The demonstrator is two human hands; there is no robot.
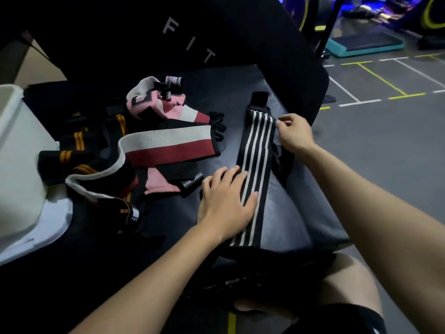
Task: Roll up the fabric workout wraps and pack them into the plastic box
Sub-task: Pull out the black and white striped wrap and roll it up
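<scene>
A black wrap with white stripes (pixel 258 143) lies stretched out flat on the dark padded bench (pixel 301 213), its black strap end pointing away from me. My left hand (pixel 226 201) rests flat on its near half, fingers straight. My right hand (pixel 292 133) pinches the wrap's right edge near the far end. To the left lies a red, white and black wrap (pixel 168 145), a pink and white wrap (pixel 154 100) and black wraps with orange stripes (pixel 79 141), all loose and tangled. The white plastic box (pixel 16 145) stands at the left edge.
A black upright pad with the letters FIT (pixel 192 42) rises behind the bench. The grey gym floor with white and yellow lines (pixel 385 88) lies to the right, with a teal step platform (pixel 366 44) farther back. My bare knee (pixel 349 285) is below the bench edge.
</scene>
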